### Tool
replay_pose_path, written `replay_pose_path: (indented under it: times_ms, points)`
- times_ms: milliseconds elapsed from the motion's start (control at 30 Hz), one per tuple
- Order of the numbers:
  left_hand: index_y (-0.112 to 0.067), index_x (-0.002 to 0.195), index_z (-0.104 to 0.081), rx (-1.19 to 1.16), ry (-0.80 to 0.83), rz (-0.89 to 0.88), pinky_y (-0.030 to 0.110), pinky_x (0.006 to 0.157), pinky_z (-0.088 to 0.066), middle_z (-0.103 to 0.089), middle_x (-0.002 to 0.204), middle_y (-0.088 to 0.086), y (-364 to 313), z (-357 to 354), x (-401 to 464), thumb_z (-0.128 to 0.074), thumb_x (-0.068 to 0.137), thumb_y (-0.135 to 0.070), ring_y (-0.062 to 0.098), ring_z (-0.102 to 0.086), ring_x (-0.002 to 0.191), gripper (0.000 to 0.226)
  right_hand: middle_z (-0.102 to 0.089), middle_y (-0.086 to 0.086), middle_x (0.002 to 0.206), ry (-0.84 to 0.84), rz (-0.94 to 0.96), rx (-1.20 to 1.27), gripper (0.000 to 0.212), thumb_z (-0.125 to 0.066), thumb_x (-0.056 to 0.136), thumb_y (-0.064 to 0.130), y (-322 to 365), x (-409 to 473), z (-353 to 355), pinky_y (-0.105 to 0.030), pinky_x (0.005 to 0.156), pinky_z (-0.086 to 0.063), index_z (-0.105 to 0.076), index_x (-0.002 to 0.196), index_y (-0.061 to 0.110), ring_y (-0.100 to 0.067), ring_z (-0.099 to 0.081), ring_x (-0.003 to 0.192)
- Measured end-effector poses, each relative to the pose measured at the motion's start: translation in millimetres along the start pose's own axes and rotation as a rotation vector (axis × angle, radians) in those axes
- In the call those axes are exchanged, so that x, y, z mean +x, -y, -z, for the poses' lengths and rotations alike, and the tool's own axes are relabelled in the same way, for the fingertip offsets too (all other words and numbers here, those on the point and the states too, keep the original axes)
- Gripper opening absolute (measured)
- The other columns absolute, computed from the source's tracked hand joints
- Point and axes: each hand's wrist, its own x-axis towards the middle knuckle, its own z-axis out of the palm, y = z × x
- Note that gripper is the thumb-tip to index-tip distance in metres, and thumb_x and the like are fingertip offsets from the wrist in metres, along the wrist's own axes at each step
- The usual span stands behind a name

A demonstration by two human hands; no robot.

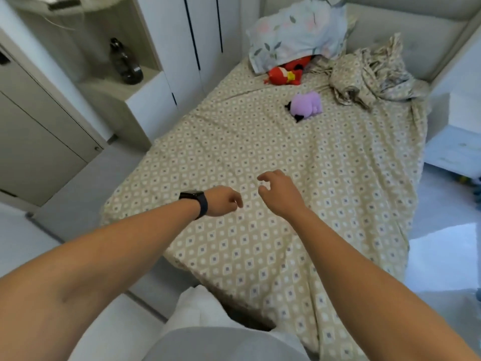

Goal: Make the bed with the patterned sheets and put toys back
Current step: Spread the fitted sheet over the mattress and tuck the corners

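From the head camera we see our left hand (223, 201) and right hand (279, 192) reaching out side by side above the patterned sheet (260, 157). Both hold nothing. The left hand's fingers hang loosely curled, and a dark watch (194, 200) sits on its wrist. The right hand's fingers are spread and slightly bent, like a loose claw. We cannot tell whether either hand touches the cloth.

The sheet lies spread over the bed beneath both hands and runs on ahead of them, creased in places and hanging over the edge to the right of the right hand. Well beyond the right hand a purple plush toy (305, 104) lies on the sheet. Further off still, a red plush toy (285, 74) sits partly tucked under a floral pillow (296, 35). To the right of both toys a bundle of matching patterned cloth (372, 74) is heaped at the far end.

Far off to the left of the left hand, a dark bottle (125, 63) stands in a shelf niche.
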Motion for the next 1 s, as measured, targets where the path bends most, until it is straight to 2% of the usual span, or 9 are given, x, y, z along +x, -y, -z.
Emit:
replay_pose_path:
  times_ms: [100,167,300,433,567,667,767,867,1000]
  points:
    - [-0.024,0.121,-0.067,-0.097,-0.139,0.062,0.037,0.097,-0.050,-0.065,0.127,-0.001,65.3,35.3,6.4,-0.050,0.102,-0.022,0.018,-0.062,0.108,0.026,-0.050,0.004,0.140,0.000,0.044,-0.040,0.036,-0.054,0.098,0.031,44.6,33.4,-20.5,-0.042,0.096,-0.051,-0.060,0.133,0.026,-0.017,-0.048,0.127]
    - [-0.023,0.121,-0.068,-0.154,-0.144,0.036,0.033,0.093,-0.050,-0.064,0.121,-0.002,107.6,47.6,13.2,-0.050,0.102,-0.021,0.015,-0.061,0.101,0.026,-0.049,0.005,0.141,-0.004,0.040,-0.071,0.036,-0.053,0.098,0.031,72.6,63.3,-44.4,-0.041,0.095,-0.051,-0.059,0.133,0.026,-0.018,-0.046,0.129]
    - [-0.025,0.118,-0.069,-0.126,-0.015,-0.030,0.034,0.094,-0.049,-0.064,0.122,-0.004,182.9,64.2,14.1,-0.049,0.102,-0.022,0.014,-0.060,0.100,0.026,-0.049,0.002,0.140,-0.021,0.006,-0.065,0.037,-0.055,0.097,0.031,137.4,115.0,-95.8,-0.042,0.096,-0.049,-0.059,0.133,0.023,-0.022,-0.045,0.129]
    - [-0.025,0.120,-0.068,0.047,0.110,-0.016,0.038,0.099,-0.049,-0.065,0.124,-0.001,263.3,110.1,21.2,-0.048,0.101,-0.022,0.019,-0.061,0.108,0.028,-0.049,0.000,0.139,0.015,-0.004,-0.111,0.039,-0.053,0.097,0.033,222.6,163.6,-148.9,-0.044,0.093,-0.050,-0.058,0.135,0.023,-0.024,-0.044,0.128]
    - [-0.023,0.121,-0.068,-0.019,0.006,0.021,0.035,0.095,-0.050,-0.065,0.122,-0.001,306.3,153.4,27.8,-0.049,0.100,-0.020,0.018,-0.060,0.103,0.029,-0.052,0.000,0.137,-0.044,-0.045,-0.133,0.037,-0.052,0.097,0.033,261.0,190.1,-169.4,-0.044,0.089,-0.051,-0.060,0.132,0.021,-0.025,-0.046,0.124]
    - [-0.023,0.118,-0.070,-0.129,-0.043,0.051,0.039,0.094,-0.053,-0.066,0.117,0.000,341.5,169.9,22.3,-0.051,0.100,-0.020,0.019,-0.063,0.100,0.026,-0.052,0.000,0.135,-0.033,-0.061,-0.140,0.035,-0.052,0.098,0.035,274.1,213.6,-181.8,-0.044,0.088,-0.052,-0.062,0.129,0.021,-0.025,-0.047,0.124]
    - [-0.021,0.120,-0.069,-0.101,-0.026,0.047,0.033,0.094,-0.050,-0.064,0.118,-0.002,368.2,170.5,16.0,-0.050,0.101,-0.019,0.016,-0.059,0.100,0.027,-0.053,-0.001,0.134,-0.024,-0.048,-0.176,0.035,-0.052,0.098,0.034,287.1,234.8,-186.8,-0.045,0.087,-0.052,-0.062,0.128,0.020,-0.025,-0.048,0.123]
    - [-0.021,0.119,-0.069,-0.023,0.003,-0.006,0.035,0.095,-0.050,-0.065,0.120,-0.003,397.6,194.4,18.5,-0.049,0.101,-0.019,0.017,-0.061,0.102,0.028,-0.054,-0.001,0.133,-0.092,-0.063,-0.161,0.034,-0.052,0.099,0.035,314.0,263.1,-192.1,-0.044,0.085,-0.052,-0.063,0.127,0.020,-0.025,-0.048,0.121]
    - [-0.024,0.119,-0.070,-0.070,-0.064,-0.066,0.031,0.090,-0.048,-0.063,0.109,-0.008,441.8,237.9,39.2,-0.050,0.100,-0.020,0.014,-0.059,0.096,0.027,-0.055,-0.001,0.132,-0.164,-0.050,-0.188,0.033,-0.052,0.099,0.036,355.6,308.8,-213.9,-0.040,0.082,-0.051,-0.064,0.125,0.019,-0.023,-0.050,0.119]
